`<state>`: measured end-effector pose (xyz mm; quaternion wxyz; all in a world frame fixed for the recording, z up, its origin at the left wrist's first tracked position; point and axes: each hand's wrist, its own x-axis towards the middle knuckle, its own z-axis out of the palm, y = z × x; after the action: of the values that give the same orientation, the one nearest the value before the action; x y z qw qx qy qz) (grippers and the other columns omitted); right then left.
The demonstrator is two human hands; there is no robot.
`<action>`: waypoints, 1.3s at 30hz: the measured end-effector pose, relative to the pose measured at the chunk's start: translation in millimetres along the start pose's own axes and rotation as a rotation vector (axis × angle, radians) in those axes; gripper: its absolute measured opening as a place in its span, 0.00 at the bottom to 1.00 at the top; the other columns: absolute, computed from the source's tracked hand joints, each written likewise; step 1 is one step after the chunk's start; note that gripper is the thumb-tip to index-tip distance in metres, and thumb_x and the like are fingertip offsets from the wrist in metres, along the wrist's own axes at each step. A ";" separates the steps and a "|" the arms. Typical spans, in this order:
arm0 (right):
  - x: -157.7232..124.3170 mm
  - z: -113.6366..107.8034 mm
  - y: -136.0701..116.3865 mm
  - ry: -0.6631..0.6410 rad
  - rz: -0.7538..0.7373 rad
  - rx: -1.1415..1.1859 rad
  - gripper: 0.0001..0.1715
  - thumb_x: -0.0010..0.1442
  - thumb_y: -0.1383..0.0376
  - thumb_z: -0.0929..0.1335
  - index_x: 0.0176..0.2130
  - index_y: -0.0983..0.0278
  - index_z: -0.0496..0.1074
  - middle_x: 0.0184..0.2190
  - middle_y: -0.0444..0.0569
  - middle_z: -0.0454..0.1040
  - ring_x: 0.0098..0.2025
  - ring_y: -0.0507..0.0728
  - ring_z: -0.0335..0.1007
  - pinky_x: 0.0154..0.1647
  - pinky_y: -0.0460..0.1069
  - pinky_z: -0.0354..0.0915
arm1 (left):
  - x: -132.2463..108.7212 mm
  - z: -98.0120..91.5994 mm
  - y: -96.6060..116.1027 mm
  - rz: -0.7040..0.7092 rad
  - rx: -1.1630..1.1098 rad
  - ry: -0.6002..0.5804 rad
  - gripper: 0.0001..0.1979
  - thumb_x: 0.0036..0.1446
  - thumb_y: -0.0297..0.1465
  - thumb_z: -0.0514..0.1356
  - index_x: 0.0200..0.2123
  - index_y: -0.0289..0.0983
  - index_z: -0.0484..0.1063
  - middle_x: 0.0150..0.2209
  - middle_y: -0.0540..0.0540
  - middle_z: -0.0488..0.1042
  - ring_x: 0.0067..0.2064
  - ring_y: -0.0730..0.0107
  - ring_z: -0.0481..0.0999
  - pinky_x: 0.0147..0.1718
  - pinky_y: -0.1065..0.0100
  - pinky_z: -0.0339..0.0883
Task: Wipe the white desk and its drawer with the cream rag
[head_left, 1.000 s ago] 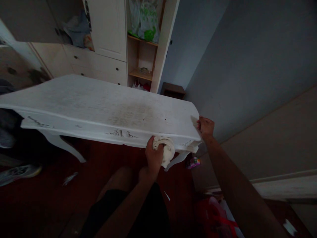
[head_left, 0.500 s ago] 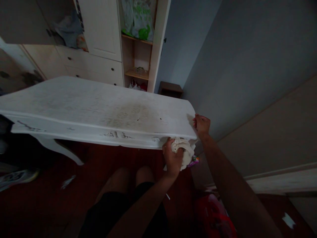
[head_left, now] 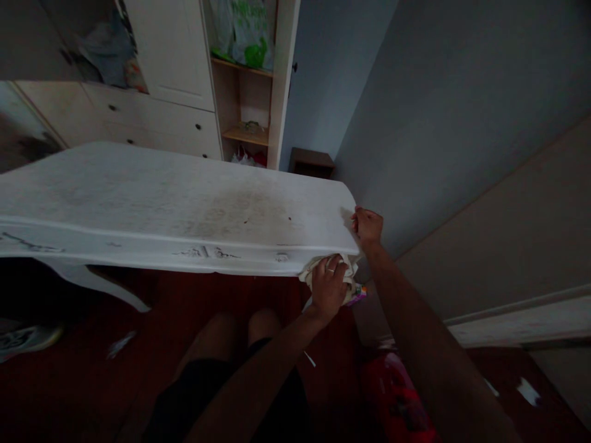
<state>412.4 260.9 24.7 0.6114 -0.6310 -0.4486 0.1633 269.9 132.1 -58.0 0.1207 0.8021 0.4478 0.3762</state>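
Note:
My left hand (head_left: 329,282), with a ring on one finger, is pressed over a crumpled off-white cloth (head_left: 307,272). It pushes the cloth against the front of a white table (head_left: 152,184), close to the right corner. At the table's right end my right hand (head_left: 368,226) is closed, its fingers curled at the edge of the top. Whatever may be inside those fingers is hidden. Grey-brown smudges and two small dark specks mark the middle of the tabletop. Dark grime sits in the carved ornament (head_left: 205,251) on the front.
Behind the table stands a white cabinet (head_left: 178,58) with an open shelf section holding plastic bags (head_left: 252,37). A grey wall (head_left: 462,104) rises close on the right. Below lie a red bag (head_left: 392,394) and paper scraps on the dark red floor. A shoe (head_left: 30,341) is at lower left.
My left hand has turned from gripping the cloth's side to lying over it, knuckles up. The right hand keeps its place at the table end. The whole view has shifted slightly.

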 end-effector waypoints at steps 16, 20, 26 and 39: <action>-5.0 -2.5 -7.8 0.001 0.022 -0.010 0.20 0.58 0.57 0.67 0.20 0.64 0.69 0.10 0.39 0.62 0.12 0.47 0.53 0.13 0.43 0.52 | -70.1 -84.4 -103.0 -0.251 0.186 0.157 0.20 0.53 0.25 0.59 0.49 0.43 0.73 0.58 0.47 0.72 0.58 0.51 0.67 0.57 0.50 0.61; -7.6 -3.1 -10.7 0.012 0.052 -0.012 0.19 0.57 0.57 0.68 0.20 0.64 0.70 0.10 0.39 0.62 0.12 0.47 0.53 0.12 0.44 0.50 | -69.7 -120.0 -135.5 -0.340 0.189 0.387 0.18 0.51 0.28 0.60 0.47 0.40 0.73 0.57 0.43 0.73 0.56 0.51 0.69 0.56 0.51 0.61; -9.4 -3.5 -12.4 0.010 0.039 -0.010 0.19 0.56 0.56 0.68 0.20 0.64 0.70 0.11 0.40 0.63 0.13 0.47 0.54 0.13 0.43 0.51 | -55.4 -176.0 -166.3 -0.410 0.144 0.731 0.15 0.53 0.30 0.59 0.45 0.37 0.73 0.49 0.40 0.77 0.53 0.57 0.73 0.58 0.54 0.59; -9.3 -3.8 -10.1 -0.006 0.030 -0.026 0.22 0.54 0.51 0.69 0.20 0.65 0.71 0.10 0.40 0.63 0.12 0.47 0.53 0.12 0.43 0.50 | -59.0 -225.7 -125.6 -0.380 -0.170 0.998 0.16 0.48 0.28 0.65 0.43 0.39 0.75 0.45 0.47 0.79 0.48 0.64 0.78 0.52 0.60 0.70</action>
<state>406.5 249.9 31.5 0.5992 -0.6450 -0.4432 0.1685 11.8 123.6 1.4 0.0239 0.4181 0.5558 0.7182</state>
